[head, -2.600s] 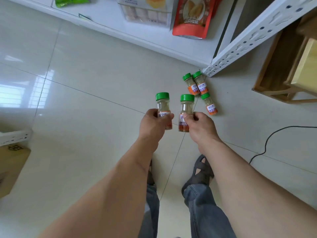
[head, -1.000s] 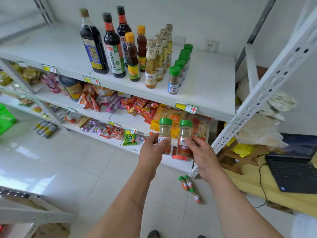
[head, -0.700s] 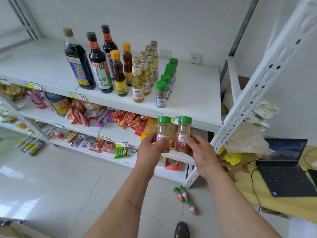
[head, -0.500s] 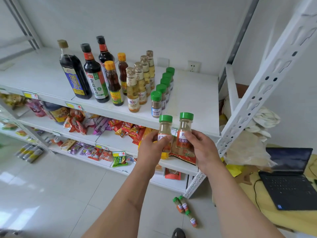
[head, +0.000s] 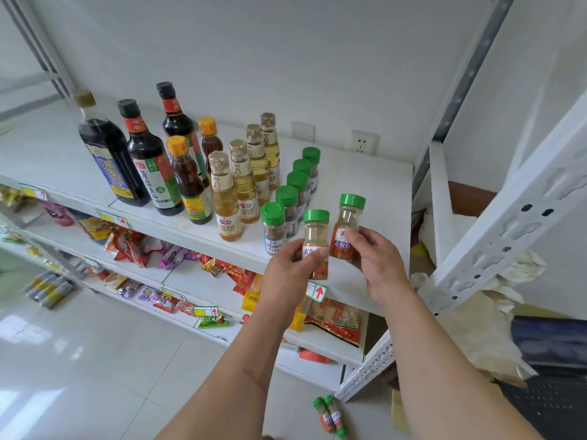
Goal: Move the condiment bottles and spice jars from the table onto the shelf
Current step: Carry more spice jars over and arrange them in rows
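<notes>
On the tiled floor [head: 95, 360] nearest the camera, beside the foot of the rack, green-capped spice jars [head: 330, 416] lie on their sides, touching one another. Above them two bare forearms reach toward the top shelf [head: 365, 192]. The left hand [head: 292, 274] grips a green-capped spice jar [head: 315, 239] round its lower half, fingers curled over the label, and holds it upright at the shelf's front edge. The right hand [head: 378, 265] pinches a second jar [head: 347, 228] between thumb and fingers; this jar leans slightly to the right and sits a little higher, just beside the first. Directly behind the left hand's jar, a row of five green-capped jars [head: 290, 198] stands on the shelf, running back toward the wall. To their left stands a line of pale golden bottles [head: 244, 182], then two amber bottles with orange caps [head: 190, 182], and three tall dark sauce bottles [head: 127, 160] farthest left. Below the top shelf, bright snack packets [head: 222, 268] fill the lower shelves. A wall socket [head: 363, 141] is set into the white wall behind.
</notes>
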